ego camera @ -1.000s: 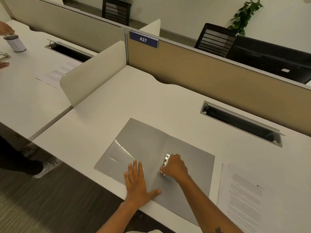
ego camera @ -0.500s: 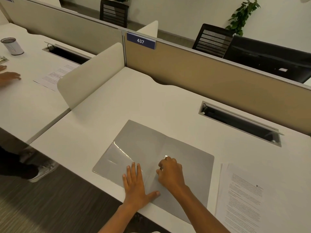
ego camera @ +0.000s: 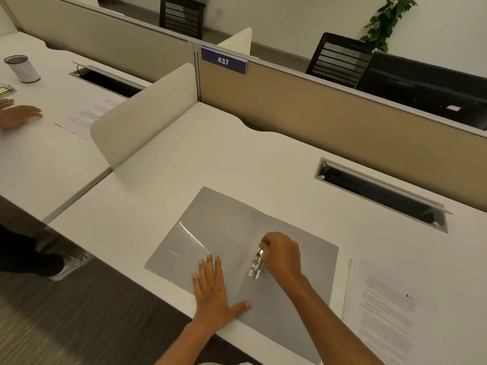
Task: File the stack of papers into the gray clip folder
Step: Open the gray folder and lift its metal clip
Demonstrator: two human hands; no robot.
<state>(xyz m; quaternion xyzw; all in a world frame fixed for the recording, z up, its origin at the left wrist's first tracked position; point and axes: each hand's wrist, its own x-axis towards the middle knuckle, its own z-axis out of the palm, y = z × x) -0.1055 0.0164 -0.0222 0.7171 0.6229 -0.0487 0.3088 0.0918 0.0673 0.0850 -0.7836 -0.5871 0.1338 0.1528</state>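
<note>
My flat left hand pins the open gray plastic folder; my right hand pinches its silver metal clip lever, which I should lift fully, folder steady

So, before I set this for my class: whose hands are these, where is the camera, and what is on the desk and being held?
No machine here: a person wears a camera on the head, looking forward and down at their own hands. On the white desk lies an open gray folder. The left hand lies flat on it, fingers straight. The right hand grips the folder's metal clip, which stands lifted. A stack of papers waits to the right, not yet filed. At the far left, another person's hand rests on the next desk.
</note>
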